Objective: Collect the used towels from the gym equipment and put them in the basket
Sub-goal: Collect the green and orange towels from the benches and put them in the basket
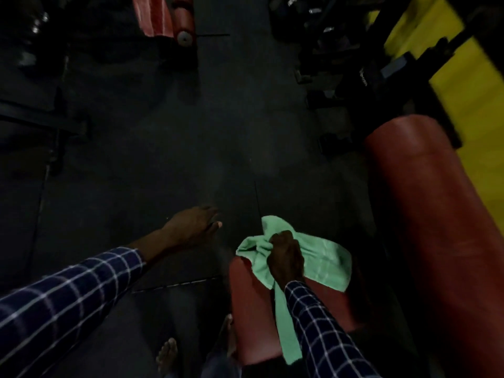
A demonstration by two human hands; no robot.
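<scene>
A light green towel (324, 264) lies bunched on a dark red padded seat (252, 309) at the lower middle, one end hanging down the seat's front. My right hand (286, 256) grips a fold of this towel from above. My left hand (195, 226) hovers over the dark floor to the left of the seat, fingers extended, holding nothing. A red-and-white striped towel (152, 15) is draped over equipment at the top of the view. No basket is in view.
A big dark red cylindrical pad (441, 227) stands to the right, with a yellow frame (463, 85) behind it. Black machine parts and weights (327, 64) crowd the upper right, a dark bench frame (41, 115) the left. Black rubber floor (177, 137) runs between. My bare feet (167, 356) show below.
</scene>
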